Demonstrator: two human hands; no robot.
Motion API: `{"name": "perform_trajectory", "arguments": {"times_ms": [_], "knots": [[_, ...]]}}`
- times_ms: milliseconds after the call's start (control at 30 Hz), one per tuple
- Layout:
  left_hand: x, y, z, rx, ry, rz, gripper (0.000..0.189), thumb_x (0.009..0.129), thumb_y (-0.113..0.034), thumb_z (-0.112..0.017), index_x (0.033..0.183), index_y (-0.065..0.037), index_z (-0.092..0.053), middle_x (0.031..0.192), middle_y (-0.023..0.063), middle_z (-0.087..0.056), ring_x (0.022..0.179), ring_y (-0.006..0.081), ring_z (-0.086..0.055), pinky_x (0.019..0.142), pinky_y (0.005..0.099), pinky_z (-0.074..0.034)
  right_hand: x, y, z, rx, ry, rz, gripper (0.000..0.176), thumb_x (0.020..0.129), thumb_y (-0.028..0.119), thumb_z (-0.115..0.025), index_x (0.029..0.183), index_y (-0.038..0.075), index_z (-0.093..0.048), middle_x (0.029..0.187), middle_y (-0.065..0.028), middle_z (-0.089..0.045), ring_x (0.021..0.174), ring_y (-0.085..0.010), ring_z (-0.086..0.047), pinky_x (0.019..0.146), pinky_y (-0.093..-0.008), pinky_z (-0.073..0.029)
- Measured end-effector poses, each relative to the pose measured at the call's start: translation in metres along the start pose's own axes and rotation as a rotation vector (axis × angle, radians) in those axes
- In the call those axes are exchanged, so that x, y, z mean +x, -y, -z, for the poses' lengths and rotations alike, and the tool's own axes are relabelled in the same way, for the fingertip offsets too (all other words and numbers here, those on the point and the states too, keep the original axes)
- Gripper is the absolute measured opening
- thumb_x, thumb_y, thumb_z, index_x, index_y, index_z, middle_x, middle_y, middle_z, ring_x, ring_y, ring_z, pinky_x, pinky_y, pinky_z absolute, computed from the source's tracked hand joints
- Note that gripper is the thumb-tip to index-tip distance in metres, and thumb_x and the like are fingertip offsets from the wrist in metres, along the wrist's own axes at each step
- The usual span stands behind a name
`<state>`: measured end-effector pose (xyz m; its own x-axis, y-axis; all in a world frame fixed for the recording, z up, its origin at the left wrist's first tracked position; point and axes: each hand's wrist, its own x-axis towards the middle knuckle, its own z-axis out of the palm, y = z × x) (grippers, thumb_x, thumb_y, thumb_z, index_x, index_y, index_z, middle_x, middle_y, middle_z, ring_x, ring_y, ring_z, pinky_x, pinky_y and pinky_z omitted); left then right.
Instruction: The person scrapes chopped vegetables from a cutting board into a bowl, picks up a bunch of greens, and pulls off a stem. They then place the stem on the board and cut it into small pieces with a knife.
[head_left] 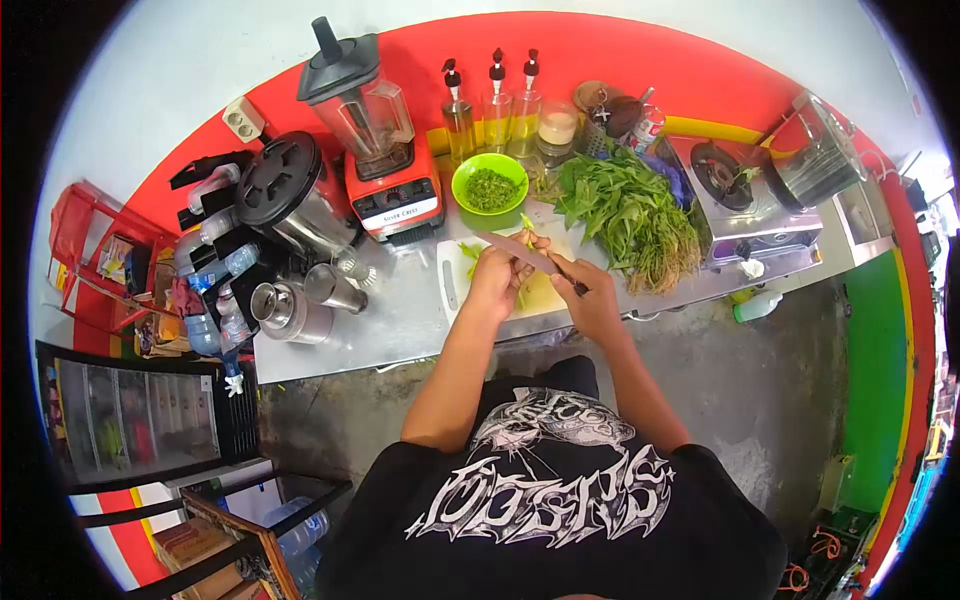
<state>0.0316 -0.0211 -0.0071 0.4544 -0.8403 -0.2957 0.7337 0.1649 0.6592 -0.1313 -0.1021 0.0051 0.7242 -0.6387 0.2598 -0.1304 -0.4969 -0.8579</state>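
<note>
- The left hand was closed on the green stems at the centre of the frame, over the white cutting board.
- The right hand was clamped on the knife, whose blade slanted up-left across the left hand.
- A green bowl of chopped greens stood just above the board.
- A heap of leafy greens lay to the right of the bowl.

A black short-sleeved T-shirt bears a spiky white band-style graphic.
</note>
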Motion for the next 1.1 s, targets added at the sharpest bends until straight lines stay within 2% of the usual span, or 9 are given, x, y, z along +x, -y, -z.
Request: {"name": "perform_trajectory", "arguments": {"times_ms": [67,267,367,500,567,800,900,1000,1100], "knots": [[0.001,0.000,0.001,0.017,0.017,-0.019,0.023,0.104,-0.022,-0.054,0.101,-0.002,-0.065,0.104,0.0132,-0.073,0.091,0.0162,-0.071,0.082,0.0274,-0.059,0.001,-0.003,-0.002,-0.019,-0.004,0.010,0.036,0.089,0.012,-0.072,0.123,0.001,-0.069,0.075,-0.0111,-0.057,0.064,-0.0204,-0.052,0.062,-0.0330,-0.043],[0.000,-0.005,-0.002,0.001,0.000,-0.016,0.021,0.103,-0.018,-0.051,0.105,-0.001,-0.064,0.109,0.0158,-0.072,0.095,0.0185,-0.071,0.085,0.0289,-0.059,0.003,0.004,-0.006,-0.080,-0.048,0.045,0.035,0.089,0.008,-0.072,0.122,0.001,-0.069,0.075,-0.0110,-0.057,0.063,-0.0204,-0.052,0.060,-0.0328,-0.044],[0.000,-0.001,0.000,-0.061,0.052,-0.044,0.017,0.102,-0.019,-0.056,0.101,-0.004,-0.065,0.109,0.0158,-0.073,0.094,0.0187,-0.072,0.085,0.0300,-0.059,0.003,0.012,-0.009,-0.045,-0.091,0.065,0.035,0.088,0.007,-0.072,0.122,0.001,-0.069,0.075,-0.0107,-0.056,0.062,-0.0202,-0.051,0.059,-0.0325,-0.043],[-0.003,-0.001,-0.002,-0.087,0.047,-0.048,0.018,0.102,-0.019,-0.055,0.102,-0.004,-0.064,0.111,0.0169,-0.071,0.097,0.0203,-0.071,0.088,0.0319,-0.058,0.004,0.012,-0.009,-0.042,-0.084,0.050,0.036,0.088,0.007,-0.072,0.123,0.002,-0.069,0.074,-0.0100,-0.054,0.062,-0.0196,-0.050,0.059,-0.0317,-0.043],[-0.006,-0.003,-0.004,-0.122,0.057,-0.038,0.021,0.103,-0.016,-0.049,0.106,0.000,-0.062,0.111,0.0165,-0.071,0.095,0.0212,-0.070,0.088,0.0328,-0.057,0.003,0.007,-0.007,-0.063,-0.061,0.072,0.036,0.088,0.007,-0.072,0.124,0.003,-0.069,0.074,-0.0096,-0.053,0.062,-0.0191,-0.050,0.059,-0.0314,-0.042],[-0.007,-0.001,0.002,-0.185,0.089,-0.042,0.020,0.103,-0.018,-0.052,0.107,-0.002,-0.063,0.100,0.0108,-0.070,0.095,0.0202,-0.070,0.085,0.0335,-0.058,-0.002,0.011,-0.001,-0.008,-0.010,0.065,0.037,0.088,0.006,-0.072,0.125,0.003,-0.069,0.074,-0.0093,-0.055,0.062,-0.0186,-0.048,0.059,-0.0318,-0.042],[-0.005,0.005,0.010,-0.028,0.127,-0.061,0.020,0.102,-0.022,-0.058,0.110,-0.003,-0.060,0.100,0.0106,-0.069,0.098,0.0221,-0.068,0.091,0.0345,-0.057,-0.004,0.009,-0.001,-0.028,0.003,0.085,0.038,0.087,0.006,-0.072,0.125,0.004,-0.068,0.075,-0.0086,-0.055,0.062,-0.0175,-0.048,0.059,-0.0315,-0.041],[-0.005,0.007,0.011,-0.064,0.121,-0.097,0.020,0.102,-0.021,-0.058,0.107,-0.002,-0.061,0.100,0.0105,-0.069,0.097,0.0215,-0.068,0.089,0.0341,-0.057,-0.006,0.009,-0.001,-0.007,0.000,0.047,0.038,0.087,0.006,-0.073,0.125,0.003,-0.069,0.075,-0.0083,-0.056,0.062,-0.0172,-0.049,0.059,-0.0310,-0.041],[-0.008,0.003,0.003,-0.108,0.136,-0.085,0.017,0.099,-0.014,-0.058,0.106,0.000,-0.064,0.102,0.0110,-0.070,0.094,0.0188,-0.069,0.087,0.0328,-0.058,-0.008,0.010,0.001,0.006,-0.010,0.048,0.040,0.087,0.004,-0.069,0.127,0.005,-0.068,0.073,-0.0056,-0.049,0.064,-0.0138,-0.044,0.058,-0.0302,-0.036]]}}
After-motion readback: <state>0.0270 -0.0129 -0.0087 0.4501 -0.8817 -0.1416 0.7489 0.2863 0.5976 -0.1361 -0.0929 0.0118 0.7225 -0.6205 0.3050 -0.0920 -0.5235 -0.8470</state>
